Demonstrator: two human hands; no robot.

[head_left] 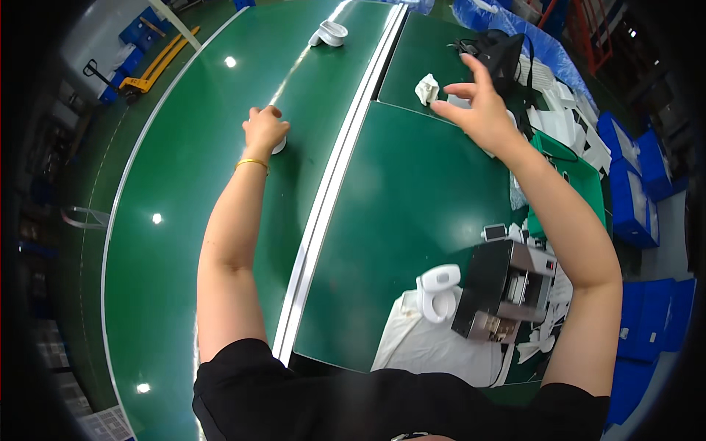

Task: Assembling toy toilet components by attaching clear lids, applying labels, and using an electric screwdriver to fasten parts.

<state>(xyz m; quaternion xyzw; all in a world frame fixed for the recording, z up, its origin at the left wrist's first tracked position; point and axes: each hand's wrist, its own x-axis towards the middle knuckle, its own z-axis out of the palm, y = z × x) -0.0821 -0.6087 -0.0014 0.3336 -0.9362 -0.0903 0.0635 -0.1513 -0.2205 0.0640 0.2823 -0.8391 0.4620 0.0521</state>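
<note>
My left hand [265,131] reaches out over the green surface on the left, its fingers curled down over a white plastic part [279,146]. Most of that part is hidden under the hand; only a rounded edge shows. My right hand [478,112] is raised above the far right side of the table, fingers apart and nothing in them. Closest to its fingertips lies a crumpled white cloth [426,89]. A similar-looking white part [331,34] rests farther along the left surface. Nearer my body, a white part with a round opening and a raised lid [439,294] sits on a white cloth [434,353].
A black and silver machine [489,283] stands at the near right. Beyond it are a green tray [581,176], a black bag [500,59] and blue bins [632,191]. A pale metal strip [331,187] divides the two green surfaces. A yellow pallet jack [162,65] stands on the floor.
</note>
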